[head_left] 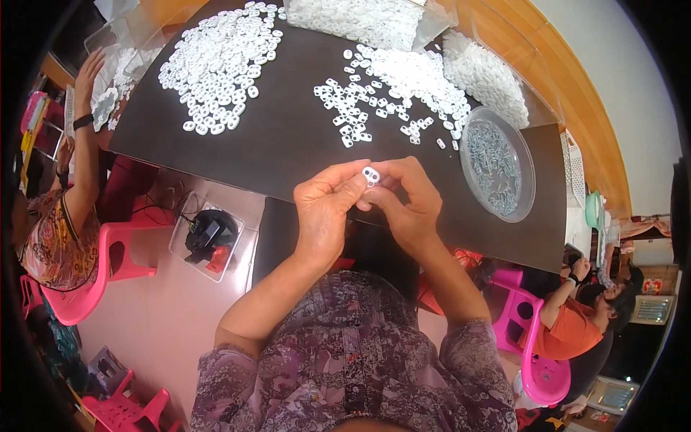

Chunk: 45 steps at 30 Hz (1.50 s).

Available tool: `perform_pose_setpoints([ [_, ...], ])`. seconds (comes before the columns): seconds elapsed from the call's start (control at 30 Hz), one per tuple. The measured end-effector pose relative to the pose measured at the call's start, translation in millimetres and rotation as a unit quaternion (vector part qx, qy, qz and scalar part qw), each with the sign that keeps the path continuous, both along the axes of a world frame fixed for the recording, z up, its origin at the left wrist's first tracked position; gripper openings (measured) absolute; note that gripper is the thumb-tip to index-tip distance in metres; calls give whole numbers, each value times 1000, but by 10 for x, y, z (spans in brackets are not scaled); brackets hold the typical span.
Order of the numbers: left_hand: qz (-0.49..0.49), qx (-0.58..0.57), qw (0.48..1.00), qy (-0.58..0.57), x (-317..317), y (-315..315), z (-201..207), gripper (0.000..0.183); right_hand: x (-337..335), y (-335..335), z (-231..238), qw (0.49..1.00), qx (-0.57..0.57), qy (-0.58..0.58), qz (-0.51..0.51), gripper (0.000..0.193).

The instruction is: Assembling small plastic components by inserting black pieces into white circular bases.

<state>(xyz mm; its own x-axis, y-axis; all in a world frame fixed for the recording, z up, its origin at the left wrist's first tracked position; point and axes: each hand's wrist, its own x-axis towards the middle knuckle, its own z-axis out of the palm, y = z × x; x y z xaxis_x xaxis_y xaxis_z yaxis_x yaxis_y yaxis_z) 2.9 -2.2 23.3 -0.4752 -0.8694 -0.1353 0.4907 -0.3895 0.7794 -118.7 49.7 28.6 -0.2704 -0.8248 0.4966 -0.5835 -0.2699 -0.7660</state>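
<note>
Both my hands meet just over the near edge of the dark table (288, 155). Between their fingertips is a small white plastic piece with two dark holes (371, 175). My left hand (324, 205) pinches it from the left with thumb and forefinger. My right hand (410, 201) closes on it from the right, its fingers curled. Whether a second small part is hidden in the fingers I cannot tell. Ahead of my hands lie scattered small white two-holed pieces (353, 108). To the right stands a round clear tub (529, 183) filled with grey screws (493, 169).
A heap of white oval pieces (223, 61) covers the table's far left. Clear bags of white parts (353, 21) lie at the back. Co-workers sit at left (57, 237) and right (576, 327) on pink chairs. A clear bin (209, 234) with a black device stands below, left.
</note>
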Motion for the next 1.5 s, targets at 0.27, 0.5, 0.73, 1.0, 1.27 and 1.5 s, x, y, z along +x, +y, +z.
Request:
perform_pose_setpoints([
  [0.27,-6,-108,994,-21,12,-5,-43,22,1,43,38,999,-29,-13,-13,28],
  [0.5,4,-133,991,10,-28,34,-52,23,42,101,106,999,-11,-52,-13,26],
  [0.73,58,-165,984,29,-106,101,-100,20,74,99,25,998,-49,-29,-31,23],
  [1.0,60,-145,987,37,-92,86,-71,20,100,55,17,997,-64,-13,-37,23],
  [1.27,54,-150,987,30,-65,118,-25,20,73,55,11,994,-95,34,-30,25],
  [1.5,78,-174,981,24,-96,161,-46,19,75,55,-3,987,-119,102,-38,23],
])
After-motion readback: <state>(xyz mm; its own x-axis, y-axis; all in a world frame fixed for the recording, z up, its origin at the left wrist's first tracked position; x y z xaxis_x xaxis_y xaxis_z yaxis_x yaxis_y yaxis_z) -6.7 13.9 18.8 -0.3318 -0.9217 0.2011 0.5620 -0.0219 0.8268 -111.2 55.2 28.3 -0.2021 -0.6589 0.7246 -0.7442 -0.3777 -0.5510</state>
